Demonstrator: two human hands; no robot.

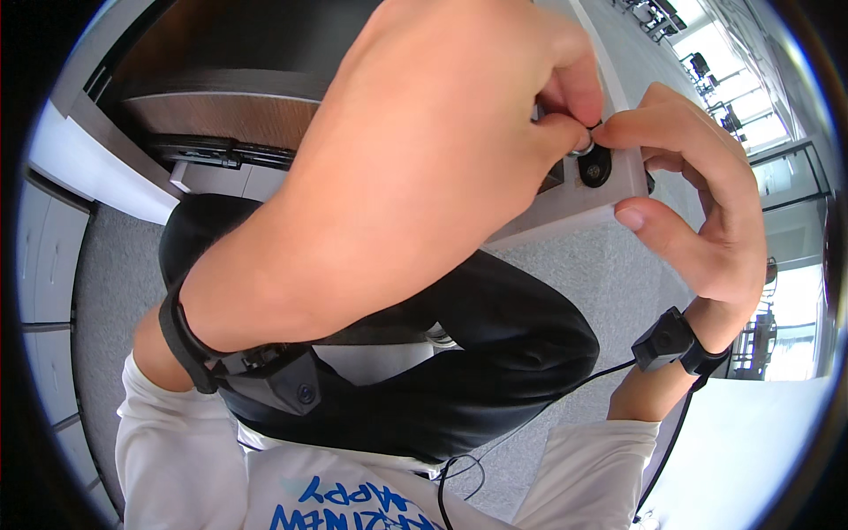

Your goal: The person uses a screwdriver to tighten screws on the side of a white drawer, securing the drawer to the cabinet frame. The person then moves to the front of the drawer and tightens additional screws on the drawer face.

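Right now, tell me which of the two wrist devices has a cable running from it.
The wrist device on the right hand: a thin black cable trails from it across the lap. The one on the left wrist shows no cable.

White sleeves (168, 442), dark trousers (495, 353), black wrist sensors (274, 375) (one cabled).

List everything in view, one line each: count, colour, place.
small metal part: 1, silvery, pinched between both hands' fingertips
round knob: 1, black, on the panel just below the part
flat panel: 1, light grey, upper right, under the fingers
carpet floor: 1, grey, below
wrist devices: 2, black, one strapped on each wrist
trousers: 1, black, centre
left hand: 1, centre
right hand: 1, right
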